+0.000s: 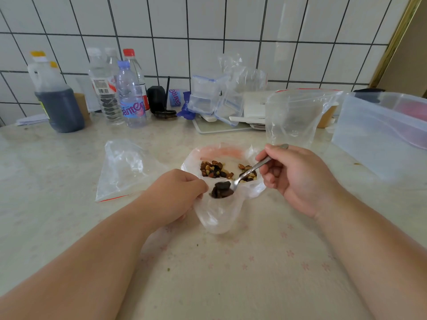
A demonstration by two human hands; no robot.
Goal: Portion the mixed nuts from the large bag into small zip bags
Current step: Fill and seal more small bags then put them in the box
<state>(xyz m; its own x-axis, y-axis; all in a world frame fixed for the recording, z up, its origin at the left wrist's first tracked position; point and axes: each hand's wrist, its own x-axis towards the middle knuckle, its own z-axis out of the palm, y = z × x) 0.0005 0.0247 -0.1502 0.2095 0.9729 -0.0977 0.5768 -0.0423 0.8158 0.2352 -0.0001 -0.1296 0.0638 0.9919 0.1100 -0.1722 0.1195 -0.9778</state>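
Observation:
The large bag (pixel 221 152) lies open on the table's middle, with mixed nuts (pixel 216 170) showing inside. Just in front of it my left hand (pixel 178 195) pinches the rim of a small clear zip bag (pixel 219 215) and holds its mouth open. My right hand (pixel 298 179) grips a metal spoon (pixel 251 169) by the handle. The spoon's bowl, heaped with dark nuts (pixel 221 190), hovers at the small bag's mouth. Another zip bag (pixel 122 169) with a red strip lies flat to the left.
An upright empty zip bag (pixel 293 116) stands behind my right hand. A clear plastic tub (pixel 379 135) sits at the right. Water bottles (pixel 131 95), a dark-liquid jug (pixel 57 98) and stacked clear containers (pixel 208 93) line the tiled wall.

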